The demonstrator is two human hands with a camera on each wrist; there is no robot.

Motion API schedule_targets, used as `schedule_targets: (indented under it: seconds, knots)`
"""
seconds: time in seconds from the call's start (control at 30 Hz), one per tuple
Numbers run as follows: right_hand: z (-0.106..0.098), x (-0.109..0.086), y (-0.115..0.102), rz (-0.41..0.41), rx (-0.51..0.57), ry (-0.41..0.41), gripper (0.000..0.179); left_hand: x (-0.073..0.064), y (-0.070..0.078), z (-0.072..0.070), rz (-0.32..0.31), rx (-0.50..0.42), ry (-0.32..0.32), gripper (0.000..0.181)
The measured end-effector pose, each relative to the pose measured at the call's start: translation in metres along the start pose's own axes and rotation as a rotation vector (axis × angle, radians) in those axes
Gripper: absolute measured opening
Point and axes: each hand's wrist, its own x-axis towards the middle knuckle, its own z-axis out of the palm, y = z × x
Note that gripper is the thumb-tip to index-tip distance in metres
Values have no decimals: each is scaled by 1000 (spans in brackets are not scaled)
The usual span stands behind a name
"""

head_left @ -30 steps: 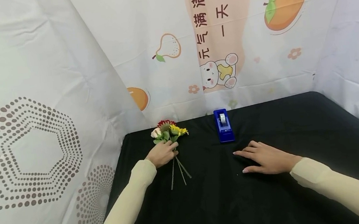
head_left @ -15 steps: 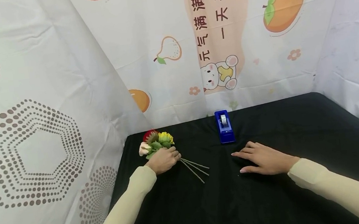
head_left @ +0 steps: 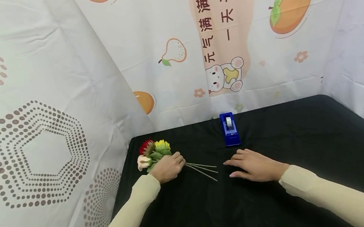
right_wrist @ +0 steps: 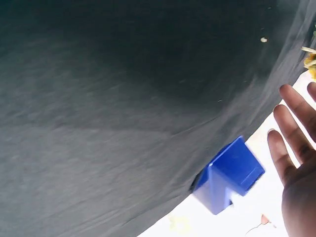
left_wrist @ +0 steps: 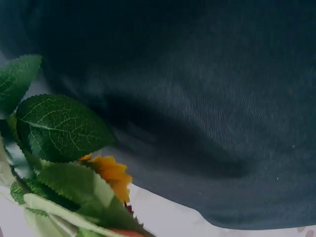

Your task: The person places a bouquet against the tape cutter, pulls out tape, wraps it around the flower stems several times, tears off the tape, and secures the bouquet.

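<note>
My left hand (head_left: 167, 167) grips a small bunch of flowers by its stems (head_left: 202, 167), low over the black cloth. A red flower (head_left: 146, 147), a yellow flower (head_left: 162, 146) and a pale pink rose (head_left: 144, 162) point to the far left, while the thin stems stick out to the right. Green leaves (left_wrist: 61, 128) fill the lower left of the left wrist view, where the left hand itself does not show. To the right of the stem ends is my right hand (head_left: 255, 165), its fingers extended and holding nothing. Beyond it stands a blue tape dispenser (head_left: 230, 128).
Black cloth (head_left: 195, 208) covers the table. A printed white curtain (head_left: 178, 77) hangs along the back edge, with further white sheets at the left (head_left: 40, 61) and right (head_left: 361, 46). The right wrist view shows the dispenser (right_wrist: 232, 170) beyond the fingers.
The left hand has turned the bunch, so the blooms swung left and nearer and the stems now point right. My right hand has shifted left toward the stem ends.
</note>
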Motion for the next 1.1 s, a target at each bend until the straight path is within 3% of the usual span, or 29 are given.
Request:
schedule_targets:
  seconds: [0.17,0.5,0.67,0.9,1.1]
  knots:
    - [0,7,-8,-21,8,-8,46,0,8,-3,16,-12,34,19]
    - [0,13,-27,5,92,-44,48,13,26,-21,53,12,-8,21]
    - [2,20,-43,2,106,-69,48,22,43,-30,-3,-49,2,20]
    - [-3,25,-55,0,-1,-47,10,26,58,-40,-100,-95,28,15]
    - [-2,20,-57,39,18,-60,5,30,68,-48,-154,-87,43,12]
